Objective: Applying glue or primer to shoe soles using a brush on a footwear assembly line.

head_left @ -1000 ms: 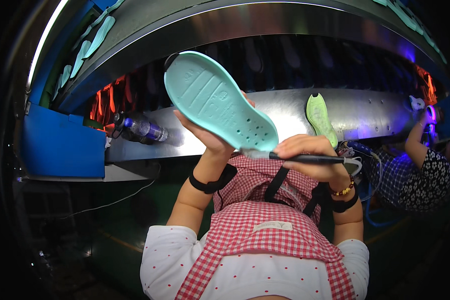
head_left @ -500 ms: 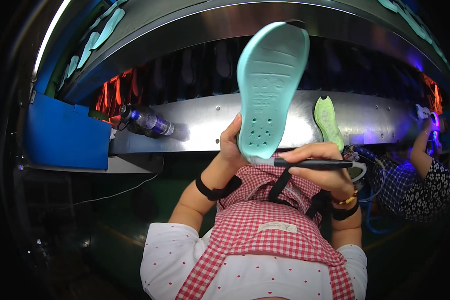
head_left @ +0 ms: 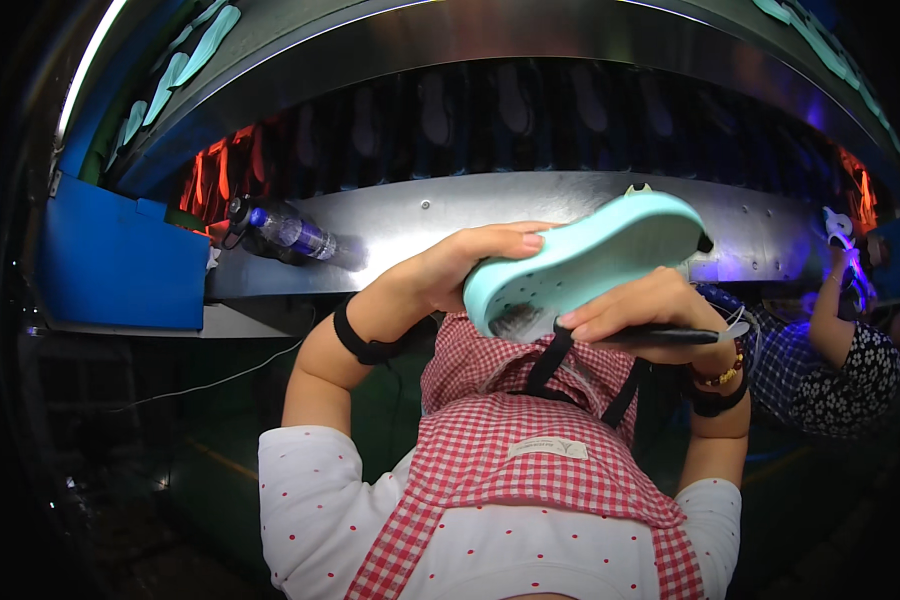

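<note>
A turquoise shoe sole (head_left: 595, 255) is tilted sideways in front of me, small holes showing near its heel. My left hand (head_left: 485, 258) is closed around its heel edge, thumb along the rim. In my right hand (head_left: 655, 312) is a brush with a black handle (head_left: 665, 336), gripped between thumb and fingers. Its pale, blurred bristles (head_left: 517, 320) are at the heel end of the sole; whether they touch it I cannot tell for sure. Behind the turquoise sole, a lime green sole (head_left: 639, 188) is almost wholly hidden, with only its tip showing.
A metal ledge (head_left: 390, 215) runs across in front of me, with a drink bottle (head_left: 295, 235) lying on it at left. Beyond are dark rows of soles (head_left: 435, 110) and orange-lit openings. A blue box (head_left: 120, 260) stands left. At right, another person's arm (head_left: 830, 310) reaches toward the ledge.
The turquoise sole has been lowered and turned from upright to lying aslant, toe to the right. My left hand has moved up to its heel edge, and the brush is at the heel end.
</note>
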A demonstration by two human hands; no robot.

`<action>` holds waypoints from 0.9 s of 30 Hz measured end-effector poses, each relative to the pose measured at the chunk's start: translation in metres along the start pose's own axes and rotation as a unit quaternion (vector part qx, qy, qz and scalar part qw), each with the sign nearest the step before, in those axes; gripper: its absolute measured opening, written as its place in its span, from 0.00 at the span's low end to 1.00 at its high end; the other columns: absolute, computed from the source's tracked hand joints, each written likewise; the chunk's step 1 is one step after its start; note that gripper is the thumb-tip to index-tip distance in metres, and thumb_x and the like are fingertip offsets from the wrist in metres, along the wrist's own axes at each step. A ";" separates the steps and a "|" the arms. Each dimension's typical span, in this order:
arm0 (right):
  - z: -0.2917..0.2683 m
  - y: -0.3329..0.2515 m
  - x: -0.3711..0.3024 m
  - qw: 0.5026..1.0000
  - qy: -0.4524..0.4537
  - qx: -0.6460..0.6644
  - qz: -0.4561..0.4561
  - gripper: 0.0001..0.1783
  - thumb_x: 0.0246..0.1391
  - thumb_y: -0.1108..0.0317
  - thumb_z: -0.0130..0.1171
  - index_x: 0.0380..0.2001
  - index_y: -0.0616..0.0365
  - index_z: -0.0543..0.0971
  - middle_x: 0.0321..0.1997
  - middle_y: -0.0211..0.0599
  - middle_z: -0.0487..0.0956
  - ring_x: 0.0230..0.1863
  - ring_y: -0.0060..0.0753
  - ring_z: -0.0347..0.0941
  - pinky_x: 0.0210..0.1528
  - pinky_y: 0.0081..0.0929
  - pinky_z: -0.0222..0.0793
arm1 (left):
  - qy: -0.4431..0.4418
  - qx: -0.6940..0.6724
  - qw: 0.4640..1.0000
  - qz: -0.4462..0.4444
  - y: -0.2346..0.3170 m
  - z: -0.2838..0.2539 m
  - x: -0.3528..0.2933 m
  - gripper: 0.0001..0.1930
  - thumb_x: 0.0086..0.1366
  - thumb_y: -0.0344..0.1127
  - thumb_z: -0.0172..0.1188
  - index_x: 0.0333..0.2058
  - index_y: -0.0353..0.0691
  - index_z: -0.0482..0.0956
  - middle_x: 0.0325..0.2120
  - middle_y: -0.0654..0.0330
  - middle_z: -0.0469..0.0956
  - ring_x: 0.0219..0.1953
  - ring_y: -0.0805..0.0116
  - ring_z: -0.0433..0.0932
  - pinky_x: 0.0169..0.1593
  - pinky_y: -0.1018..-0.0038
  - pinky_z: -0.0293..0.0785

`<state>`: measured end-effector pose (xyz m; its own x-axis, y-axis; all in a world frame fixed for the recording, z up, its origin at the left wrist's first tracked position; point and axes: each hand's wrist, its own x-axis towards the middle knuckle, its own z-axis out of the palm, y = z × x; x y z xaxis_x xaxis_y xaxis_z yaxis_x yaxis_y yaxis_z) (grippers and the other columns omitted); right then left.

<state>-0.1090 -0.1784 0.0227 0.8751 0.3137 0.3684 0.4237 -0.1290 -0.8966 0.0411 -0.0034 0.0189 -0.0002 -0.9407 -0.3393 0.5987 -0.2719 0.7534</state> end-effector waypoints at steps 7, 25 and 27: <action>-0.011 -0.013 -0.010 1.000 0.023 -0.011 0.013 0.10 0.37 0.78 0.61 0.29 0.64 0.79 0.34 0.45 0.79 0.36 0.40 0.77 0.39 0.25 0.72 | 0.050 -0.025 0.998 -0.042 -0.013 -0.020 -0.005 0.30 0.57 0.50 0.48 0.49 0.29 0.64 0.41 0.44 0.71 0.38 0.61 0.75 0.40 0.69 0.74; 0.007 -0.017 -0.024 0.972 0.197 -0.120 -0.049 0.15 0.28 0.78 0.65 0.27 0.57 0.80 0.31 0.35 0.80 0.26 0.26 0.70 0.31 0.20 0.67 | -0.088 -0.282 0.942 0.159 -0.018 -0.058 -0.020 0.33 0.60 0.61 0.38 0.49 0.36 0.68 0.46 0.48 0.70 0.47 0.55 0.71 0.49 0.59 0.68; 0.013 -0.004 -0.014 0.962 0.243 -0.123 0.003 0.12 0.31 0.78 0.64 0.27 0.60 0.80 0.26 0.36 0.78 0.26 0.26 0.70 0.30 0.20 0.65 | -0.033 -0.280 0.929 0.241 -0.047 -0.059 0.008 0.38 0.57 0.67 0.34 0.53 0.39 0.63 0.52 0.52 0.64 0.53 0.51 0.64 0.55 0.53 0.60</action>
<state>-0.1257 -0.1697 0.0182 0.8586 -0.1569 0.4880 0.4080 -0.3670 -0.8359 0.0596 0.0137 -0.0525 0.3376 -0.9412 0.0107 0.8650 0.3147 0.3908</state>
